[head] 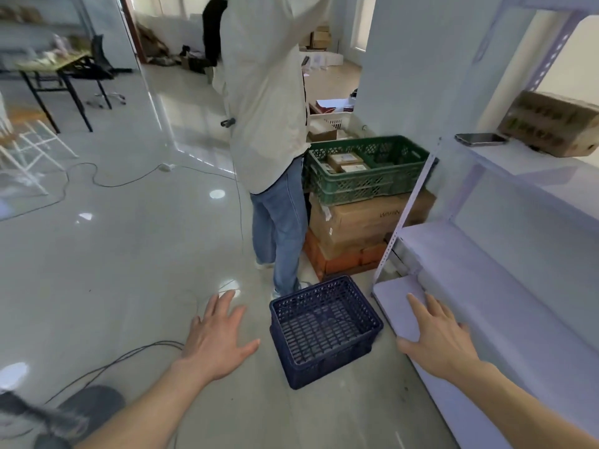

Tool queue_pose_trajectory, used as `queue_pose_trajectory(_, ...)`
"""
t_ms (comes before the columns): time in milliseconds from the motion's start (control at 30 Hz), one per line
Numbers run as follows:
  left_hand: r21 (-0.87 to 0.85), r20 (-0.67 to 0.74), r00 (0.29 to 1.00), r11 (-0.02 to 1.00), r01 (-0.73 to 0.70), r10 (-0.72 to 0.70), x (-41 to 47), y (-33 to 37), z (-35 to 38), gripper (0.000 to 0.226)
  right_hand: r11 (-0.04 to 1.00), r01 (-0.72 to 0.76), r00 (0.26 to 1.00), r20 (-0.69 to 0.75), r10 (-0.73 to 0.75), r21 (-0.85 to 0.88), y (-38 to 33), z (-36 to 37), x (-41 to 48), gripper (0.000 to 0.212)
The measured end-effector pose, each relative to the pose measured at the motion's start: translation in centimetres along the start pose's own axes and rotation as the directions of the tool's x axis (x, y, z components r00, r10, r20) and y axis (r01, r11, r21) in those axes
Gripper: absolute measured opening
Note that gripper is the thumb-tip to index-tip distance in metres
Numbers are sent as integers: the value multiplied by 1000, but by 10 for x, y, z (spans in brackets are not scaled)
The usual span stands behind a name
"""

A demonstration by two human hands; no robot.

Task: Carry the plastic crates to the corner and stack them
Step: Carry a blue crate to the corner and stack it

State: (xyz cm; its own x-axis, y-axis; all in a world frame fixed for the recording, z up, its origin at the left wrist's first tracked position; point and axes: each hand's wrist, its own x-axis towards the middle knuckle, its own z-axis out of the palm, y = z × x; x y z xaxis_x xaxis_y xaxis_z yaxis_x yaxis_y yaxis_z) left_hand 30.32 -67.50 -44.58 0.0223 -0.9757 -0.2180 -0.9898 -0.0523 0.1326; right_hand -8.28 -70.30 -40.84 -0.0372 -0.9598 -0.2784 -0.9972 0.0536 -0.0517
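My left hand [215,335] hovered above the floor [113,270], fingers spread wide, holding nothing. Just right of it, the dark blue crate [324,332] sat upright on the floor. My right hand [437,340], fingers likewise spread and holding nothing, hung over the white shelf [486,286].

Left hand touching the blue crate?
Apart. Head view shows floor between the left hand and the dark blue crate.
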Motion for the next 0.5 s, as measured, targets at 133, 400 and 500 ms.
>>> queue_pose_trajectory(133,-23,59,998,1000,21,-20,41,-2,17,86,1000,10,999,44,-10,8,-7,8,51,93)
queue_pose_trajectory(400,-96,194,981,995,30,-10,139,-5,84,103,997,-66,989,136,59,42,-22,62,147,86)
queue_pose_trajectory(500,-85,250,968,996,41,-18,171,-4,121,110,997,-74,974,214,68,19,-20,101,184,88)
